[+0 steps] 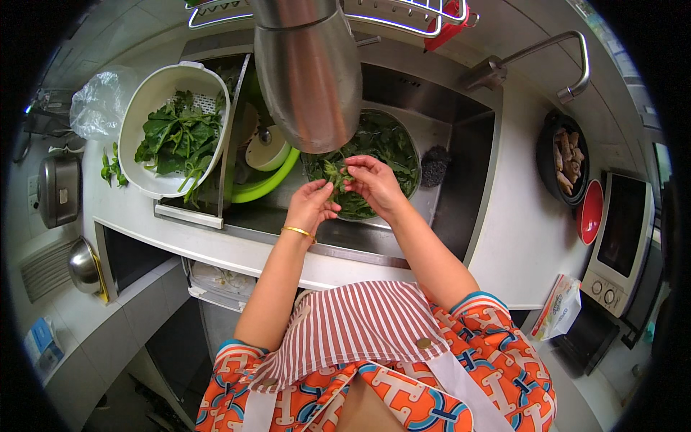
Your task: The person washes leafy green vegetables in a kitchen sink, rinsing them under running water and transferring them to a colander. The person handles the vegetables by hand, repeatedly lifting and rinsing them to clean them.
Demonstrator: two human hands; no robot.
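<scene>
A small sprig of leafy greens [337, 177] is pinched between my left hand [312, 204] and my right hand [376, 183]. Both hands are over a round basin [417, 186] in the sink, where many green leaves [380, 137] lie in water. The steel faucet body [307, 81] looms close above and hides part of the basin. Left of the sink, a white colander [129, 146] carries more leafy stems [181, 135]. I wear a gold bracelet [298, 231] on my left wrist.
Under the colander's right side sit a lime-green basin [270, 186] and a pale bowl [268, 151]. A dark scrubber [435, 166] lies right of the water basin. Farther right are a black pot [545, 156] of ginger-like roots, a red bowl [589, 212] and a microwave [621, 232]. A wire rack [399, 24] hangs overhead.
</scene>
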